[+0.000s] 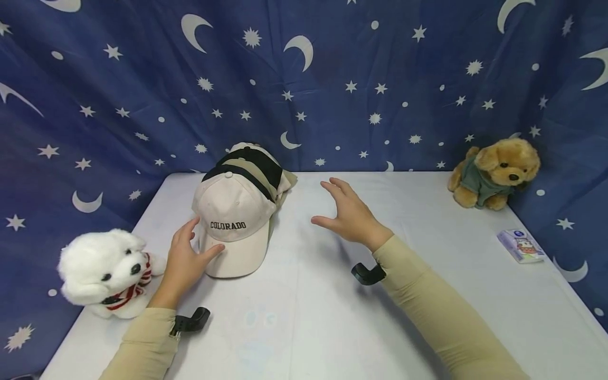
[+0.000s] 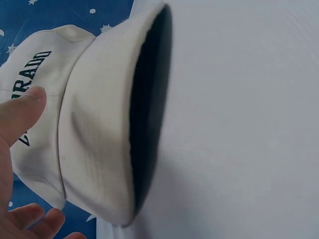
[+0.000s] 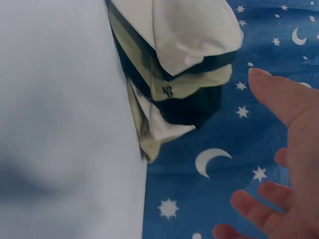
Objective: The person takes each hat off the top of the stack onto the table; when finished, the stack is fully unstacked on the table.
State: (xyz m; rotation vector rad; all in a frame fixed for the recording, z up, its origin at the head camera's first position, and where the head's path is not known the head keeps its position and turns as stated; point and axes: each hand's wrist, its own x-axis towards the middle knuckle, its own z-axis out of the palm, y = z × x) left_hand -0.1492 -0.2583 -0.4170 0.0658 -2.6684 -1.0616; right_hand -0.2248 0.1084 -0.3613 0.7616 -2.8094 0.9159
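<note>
A dark blue curtain (image 1: 404, 53) printed with white moons and stars hangs behind and at both sides of a white-covered table (image 1: 313, 306). On the table's left half, toward the back, stands a nested row of caps (image 1: 256, 164), cream, black and khaki, with a cream cap (image 1: 233, 203) at the front, its brim toward the person and COLORADO across its crown. A white plush dog (image 1: 100, 264) in a red-striped scarf sits to the left of the caps, and a brown plush dog (image 1: 499, 169) in a green top sits at the far right. The left hand (image 1: 185, 264) is spread at the front cap's left side, fingertips beside the crown, the thumb over the brim in the head view; whether either touches the cloth I cannot tell. The right hand (image 1: 353, 216) holds nothing, its fingers parted and lightly bent, thumb pointing toward the caps, which lie to its left, well apart from the fingertips. A small purple packet (image 1: 521, 246) lies near the right edge, in front of the brown dog.
</note>
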